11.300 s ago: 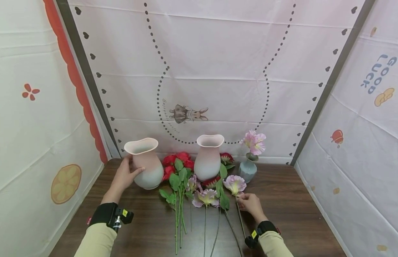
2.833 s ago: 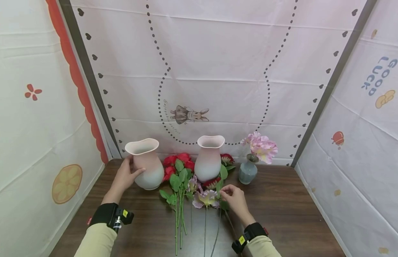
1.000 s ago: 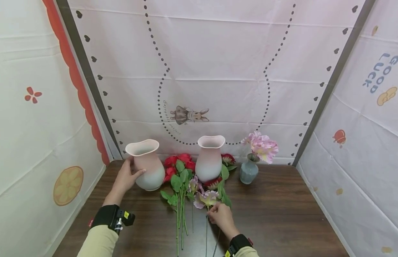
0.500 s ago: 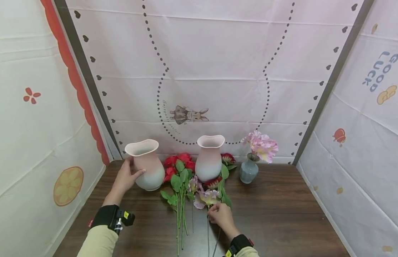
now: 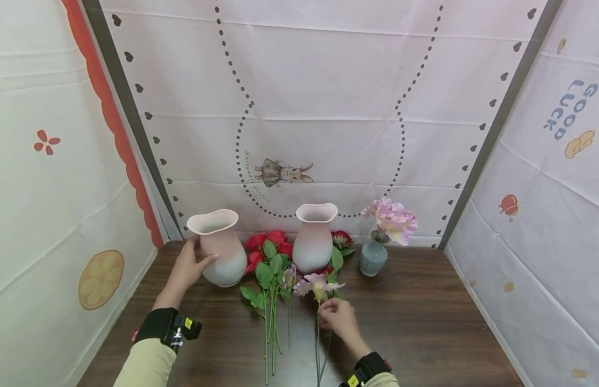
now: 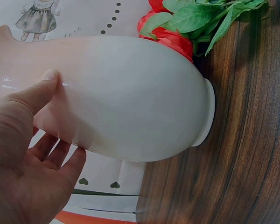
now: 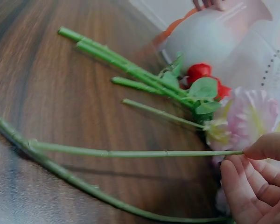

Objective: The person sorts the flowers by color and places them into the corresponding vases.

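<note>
My left hand (image 5: 185,267) holds the left pink-to-grey vase (image 5: 226,260) around its neck, thumb in front and fingers behind. The vase stands on the table. With thumb and fingertips, my right hand (image 5: 340,321) pinches the stem of a pale purple flower (image 5: 320,286) just under its bloom. In the right wrist view that stem (image 7: 130,153) slants a little above the wood, its lower end by another stem (image 7: 79,183). A small blue-grey vase (image 5: 373,259) at the right bears pink blooms (image 5: 395,221).
A second pink-to-grey vase (image 5: 312,244) stands mid-table at the back. Red roses (image 5: 276,239) with leafy green stems (image 5: 270,333) lie between the two large vases. Another purple flower (image 5: 289,277) lies beside them, and a dark red flower (image 5: 341,238) lies behind. Cloth walls enclose the table (image 5: 425,322).
A pink flower once pinched by my right hand now stands in the small vase. My right hand then moved left, took a purple flower's stem and raised it slightly. My left hand stayed put.
</note>
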Available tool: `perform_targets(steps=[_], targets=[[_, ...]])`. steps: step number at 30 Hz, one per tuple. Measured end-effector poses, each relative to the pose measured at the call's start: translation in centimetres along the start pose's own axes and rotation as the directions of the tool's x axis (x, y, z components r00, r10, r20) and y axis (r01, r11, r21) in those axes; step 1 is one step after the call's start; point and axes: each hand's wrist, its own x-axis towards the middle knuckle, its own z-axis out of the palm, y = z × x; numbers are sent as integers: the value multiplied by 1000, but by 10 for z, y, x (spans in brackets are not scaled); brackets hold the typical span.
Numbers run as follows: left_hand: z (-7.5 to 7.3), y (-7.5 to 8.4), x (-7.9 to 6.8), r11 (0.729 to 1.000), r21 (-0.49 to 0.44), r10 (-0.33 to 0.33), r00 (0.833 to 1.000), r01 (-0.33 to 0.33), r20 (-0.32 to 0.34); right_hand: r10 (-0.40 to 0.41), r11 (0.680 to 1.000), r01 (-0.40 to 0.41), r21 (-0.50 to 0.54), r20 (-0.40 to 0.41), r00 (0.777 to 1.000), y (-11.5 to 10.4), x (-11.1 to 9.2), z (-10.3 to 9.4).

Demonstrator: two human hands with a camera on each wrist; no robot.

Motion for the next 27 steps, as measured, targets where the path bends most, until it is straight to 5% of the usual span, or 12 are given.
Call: perform_targets(steps=[15, 27], targets=[[0, 2, -1, 1000, -6, 8, 1000, -8, -13, -46, 986, 62, 155, -107, 993, -45, -2, -29], [1, -3, 0, 1000, 1, 4, 1000, -4, -2, -178, 980, 193, 45, -228, 957, -69, 11, -61]])
